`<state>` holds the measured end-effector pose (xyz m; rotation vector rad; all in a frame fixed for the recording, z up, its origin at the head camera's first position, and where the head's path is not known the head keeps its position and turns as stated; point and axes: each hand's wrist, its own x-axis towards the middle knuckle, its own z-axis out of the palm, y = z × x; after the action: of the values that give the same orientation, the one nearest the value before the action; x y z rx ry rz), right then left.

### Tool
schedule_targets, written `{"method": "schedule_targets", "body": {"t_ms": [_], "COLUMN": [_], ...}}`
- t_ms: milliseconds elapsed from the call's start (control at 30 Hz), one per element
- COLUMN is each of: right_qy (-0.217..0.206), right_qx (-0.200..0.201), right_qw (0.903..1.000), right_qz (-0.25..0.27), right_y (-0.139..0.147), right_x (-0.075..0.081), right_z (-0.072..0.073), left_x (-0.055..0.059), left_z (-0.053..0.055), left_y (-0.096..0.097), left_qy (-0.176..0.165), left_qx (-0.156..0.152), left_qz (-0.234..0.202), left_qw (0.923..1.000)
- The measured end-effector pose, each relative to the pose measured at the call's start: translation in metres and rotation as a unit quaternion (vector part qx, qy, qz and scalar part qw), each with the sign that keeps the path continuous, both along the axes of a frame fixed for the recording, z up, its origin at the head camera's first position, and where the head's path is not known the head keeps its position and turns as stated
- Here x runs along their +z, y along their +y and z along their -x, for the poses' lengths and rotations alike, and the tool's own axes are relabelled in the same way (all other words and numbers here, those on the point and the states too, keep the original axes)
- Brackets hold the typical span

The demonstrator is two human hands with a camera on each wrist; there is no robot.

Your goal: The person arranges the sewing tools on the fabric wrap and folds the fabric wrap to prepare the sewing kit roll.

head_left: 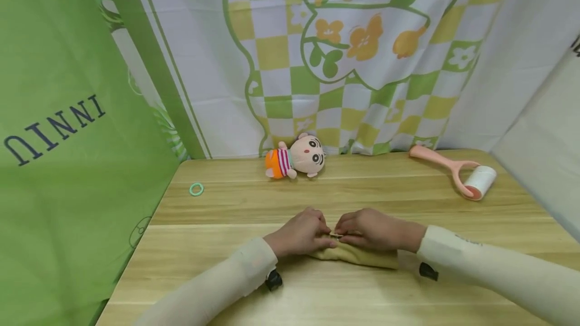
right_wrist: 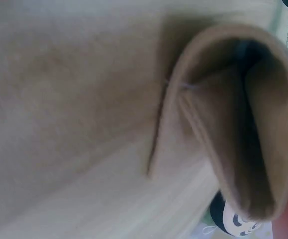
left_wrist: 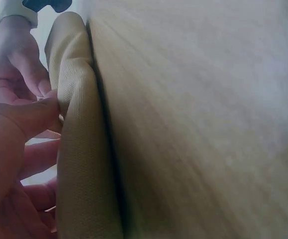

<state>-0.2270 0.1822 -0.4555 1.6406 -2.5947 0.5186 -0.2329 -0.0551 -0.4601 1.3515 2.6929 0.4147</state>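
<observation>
A tan cloth item [head_left: 362, 257], folded over on itself, lies on the wooden table between both hands. My left hand [head_left: 301, 233] is at its left end, thumb and fingers pinching the upper edge. From the other side my right hand [head_left: 373, 229] pinches the same edge, its fingertips close to the left ones. A small shiny fitting [head_left: 336, 237] shows between the fingertips; its kind cannot be made out. In the left wrist view the cloth [left_wrist: 84, 149] stands up in a soft ridge. The right wrist view looks into its hollow, loop-shaped end [right_wrist: 270, 99].
At the table's back edge lies a plush doll [head_left: 294, 157] in striped top and orange shorts. A pink-handled lint roller [head_left: 453, 167] is at the back right. A small green ring [head_left: 196, 189] lies at the left. Patterned curtains [head_left: 281, 64] hang behind the table.
</observation>
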Motion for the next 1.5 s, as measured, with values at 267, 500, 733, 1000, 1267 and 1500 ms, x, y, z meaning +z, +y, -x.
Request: {"method": "schedule_targets", "body": {"t_ms": [267, 500, 733, 1000, 1267, 1500], "right_qy": [-0.017, -0.066, -0.009, 0.144, 0.024, -0.002], "right_qx": [0.004, -0.011, -0.006, 0.042, -0.015, -0.037], "right_qw": [0.9984, 0.9976, 0.9999, 0.987, 0.9989, 0.9991], "right_qz": [-0.053, -0.018, 0.009, -0.057, -0.037, -0.019], "right_y": [-0.005, -0.005, -0.005, -0.01, -0.01, -0.013], "right_x": [0.008, 0.009, 0.003, 0.008, 0.005, 0.005], "right_z": [0.005, 0.008, 0.005, -0.002, -0.004, -0.008], "left_x": [-0.004, -0.007, -0.006, -0.002, -0.004, -0.005], "left_z": [0.002, 0.003, 0.003, 0.001, 0.001, 0.003], "left_y": [0.001, 0.001, 0.0, -0.001, -0.001, -0.002], "left_qy": [0.047, 0.04, 0.032, 0.031, 0.034, 0.061], "left_qx": [-0.038, -0.028, -0.019, 0.006, 0.002, -0.02], "left_qz": [0.019, 0.017, 0.016, 0.036, 0.039, 0.053], "left_qw": [0.998, 0.9987, 0.9992, 0.9988, 0.9986, 0.9965]}}
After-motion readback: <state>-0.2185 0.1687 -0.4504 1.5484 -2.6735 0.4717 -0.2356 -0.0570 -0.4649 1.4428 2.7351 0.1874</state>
